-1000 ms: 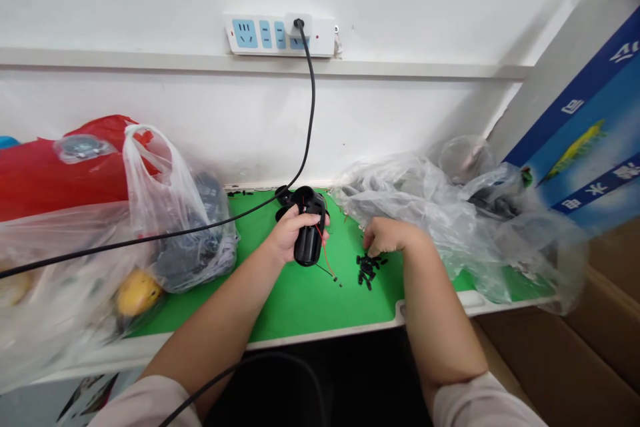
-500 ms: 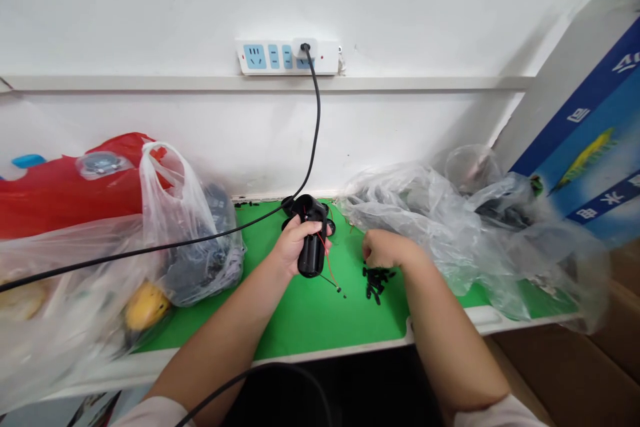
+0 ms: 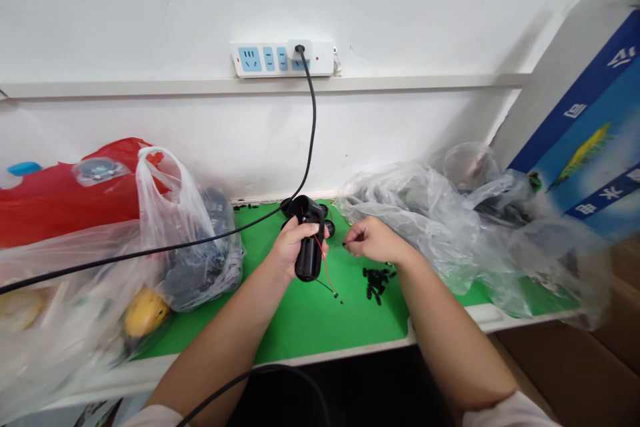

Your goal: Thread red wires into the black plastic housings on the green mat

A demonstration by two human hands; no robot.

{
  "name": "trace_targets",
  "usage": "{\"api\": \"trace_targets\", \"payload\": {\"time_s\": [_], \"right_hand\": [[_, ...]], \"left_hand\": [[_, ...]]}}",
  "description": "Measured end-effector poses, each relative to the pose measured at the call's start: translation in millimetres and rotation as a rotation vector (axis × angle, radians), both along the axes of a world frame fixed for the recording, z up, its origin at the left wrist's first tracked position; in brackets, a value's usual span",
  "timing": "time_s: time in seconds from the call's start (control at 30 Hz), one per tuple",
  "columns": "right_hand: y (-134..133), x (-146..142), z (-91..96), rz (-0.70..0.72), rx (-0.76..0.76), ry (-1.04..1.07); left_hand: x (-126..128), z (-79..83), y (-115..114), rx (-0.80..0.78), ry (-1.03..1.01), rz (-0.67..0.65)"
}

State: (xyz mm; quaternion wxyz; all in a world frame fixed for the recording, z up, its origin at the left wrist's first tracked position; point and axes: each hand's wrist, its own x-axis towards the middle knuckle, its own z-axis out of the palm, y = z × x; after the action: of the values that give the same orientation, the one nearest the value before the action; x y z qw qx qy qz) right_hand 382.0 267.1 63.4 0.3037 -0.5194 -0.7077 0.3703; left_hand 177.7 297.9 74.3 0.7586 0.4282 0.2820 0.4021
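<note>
While clamped in left fingers (image 3: 291,241), a black housing (image 3: 309,265) trailing red wire (image 3: 326,273), right fingers (image 3: 351,240) pinched together

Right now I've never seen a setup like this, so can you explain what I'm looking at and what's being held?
There's no machine here: these are a person's two bare hands, seen from one camera worn on the head, looking forward and down. The left hand grips a black plastic housing with a thin red wire hanging from it. A black cable runs from a wall power strip down past it. The right hand is pinched above a heap of small black parts; whether it holds one is too small to tell. All this lies on a green mat, between clear plastic bags.
</note>
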Motion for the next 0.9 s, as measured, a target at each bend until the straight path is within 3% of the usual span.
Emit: {"api": "trace_targets", "payload": {"time_s": [0.17,0.3,0.43,0.9], "right_hand": [[-1,-8,3.1,-0.066,-0.177,0.700],[0,-13,-1.7,-0.023,-0.272,0.981],[1,-19,-6.4,0.007,-0.322,1.052],[-2,-30,-3.0,-0.016,-0.156,1.063]], "left_hand": [[4,-0.7,-1,-0.037,0.024,0.028],[9,-3.6,-4,-0.016,0.043,0.057],[12,-3.5,-8,-0.004,0.059,0.075],[13,1.1,-10,0.005,0.075,0.121]]}}
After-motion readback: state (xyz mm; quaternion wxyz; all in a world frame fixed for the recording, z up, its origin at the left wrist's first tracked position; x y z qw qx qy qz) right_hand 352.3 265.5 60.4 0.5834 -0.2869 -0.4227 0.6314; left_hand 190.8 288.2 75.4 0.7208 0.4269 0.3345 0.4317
